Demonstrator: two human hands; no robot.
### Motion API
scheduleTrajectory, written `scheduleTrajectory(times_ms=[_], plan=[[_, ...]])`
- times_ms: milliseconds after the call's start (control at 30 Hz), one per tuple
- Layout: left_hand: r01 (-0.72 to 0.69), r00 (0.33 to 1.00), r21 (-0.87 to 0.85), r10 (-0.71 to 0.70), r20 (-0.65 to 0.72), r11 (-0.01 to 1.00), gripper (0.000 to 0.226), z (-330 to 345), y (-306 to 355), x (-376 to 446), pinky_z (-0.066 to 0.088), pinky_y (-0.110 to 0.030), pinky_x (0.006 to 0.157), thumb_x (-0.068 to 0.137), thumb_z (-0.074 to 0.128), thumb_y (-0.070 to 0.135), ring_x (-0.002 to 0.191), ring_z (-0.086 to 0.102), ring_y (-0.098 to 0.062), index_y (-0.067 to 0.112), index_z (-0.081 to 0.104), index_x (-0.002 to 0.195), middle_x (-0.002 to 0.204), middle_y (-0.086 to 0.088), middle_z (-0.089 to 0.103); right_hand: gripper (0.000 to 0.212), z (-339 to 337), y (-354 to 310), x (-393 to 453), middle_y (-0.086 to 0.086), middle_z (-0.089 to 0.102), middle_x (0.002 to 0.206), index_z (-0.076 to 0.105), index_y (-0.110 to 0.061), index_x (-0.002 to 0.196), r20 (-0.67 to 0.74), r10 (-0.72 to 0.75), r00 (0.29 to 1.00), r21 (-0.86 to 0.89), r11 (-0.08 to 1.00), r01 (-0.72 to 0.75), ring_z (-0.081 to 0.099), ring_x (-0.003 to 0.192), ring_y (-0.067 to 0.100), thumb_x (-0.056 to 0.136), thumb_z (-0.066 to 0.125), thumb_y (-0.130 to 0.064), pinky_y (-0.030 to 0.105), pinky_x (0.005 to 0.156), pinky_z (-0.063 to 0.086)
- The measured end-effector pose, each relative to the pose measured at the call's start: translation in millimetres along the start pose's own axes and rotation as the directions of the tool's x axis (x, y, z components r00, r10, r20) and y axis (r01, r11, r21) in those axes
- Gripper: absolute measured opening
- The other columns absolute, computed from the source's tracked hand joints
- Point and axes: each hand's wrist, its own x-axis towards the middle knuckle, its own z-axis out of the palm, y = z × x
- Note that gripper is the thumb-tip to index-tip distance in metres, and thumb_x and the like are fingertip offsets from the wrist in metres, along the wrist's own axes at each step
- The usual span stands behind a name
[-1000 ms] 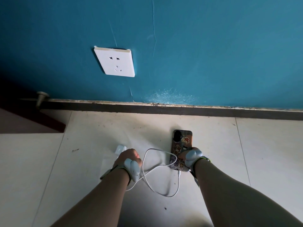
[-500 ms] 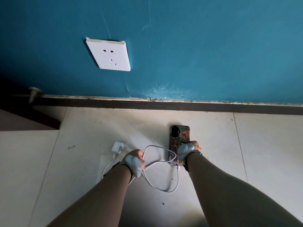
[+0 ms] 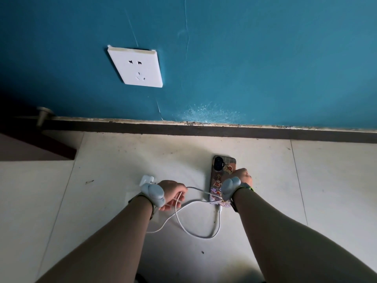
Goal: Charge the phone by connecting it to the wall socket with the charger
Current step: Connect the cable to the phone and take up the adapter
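Since a moment ago your left hand (image 3: 173,193) has slid from the plug (image 3: 147,179) onto the cable (image 3: 201,234), fingers now curled and pinching it, while your right hand (image 3: 240,178) presses the phone (image 3: 221,170) face-down on the floor (image 3: 114,160), well out from the wall; I cannot tell how its fingers lie. Pull that looped cable and the connector at the phone's near end could bend or pop out, and the plug is not yet in the socket (image 3: 135,67).

Teal wall (image 3: 265,58), dark skirting board (image 3: 224,131), pale floor tiles (image 3: 326,190)
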Motion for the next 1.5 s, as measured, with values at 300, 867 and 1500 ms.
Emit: scheduleTrajectory(times_ms=[300,867,1500], plan=[[-0.073,0.997,-0.119,0.074,0.005,0.99,0.011,-7.4,18.0,-25.6,0.045,-0.031,0.074,0.089,0.059,0.018,0.079,0.062,-0.025,0.012,0.061,0.079,0.082,-0.008,0.064,0.025,-9.8,-12.1,-37.6,0.009,0.053,0.088,0.056,-0.023,0.082,0.615,0.004,0.789,-0.19,0.971,0.143,0.061,0.08,0.025,0.101,0.044,-0.034,0.028,0.064,0.045],[0.092,0.996,-0.414,-0.085,0.036,0.906,0.061,-25.5,2.2,-41.0,0.044,-0.027,0.064,0.086,0.044,0.053,0.088,0.073,-0.025,0.001,0.06,0.114,0.097,-0.012,0.077,0.025,-18.8,-68.3,-87.7,0.004,0.055,0.064,0.066,-0.007,0.112,0.471,-0.404,0.784,0.401,0.89,0.218,0.036,0.038,0.015,0.093,0.061,-0.023,0.013,0.037,0.028],[-0.113,0.993,-0.801,0.08,-0.081,0.588,0.026,-52.7,23.7,-64.4,0.053,-0.024,0.048,0.084,0.049,0.023,0.048,0.06,-0.016,0.014,0.068,0.069,0.053,0.002,0.055,0.022,-8.6,-63.2,-72.3,0.001,0.051,0.069,0.067,-0.013,0.072,0.717,-0.206,0.666,0.09,0.975,0.205,0.04,0.052,0.016,0.087,0.052,-0.016,0.023,0.051,0.026]])
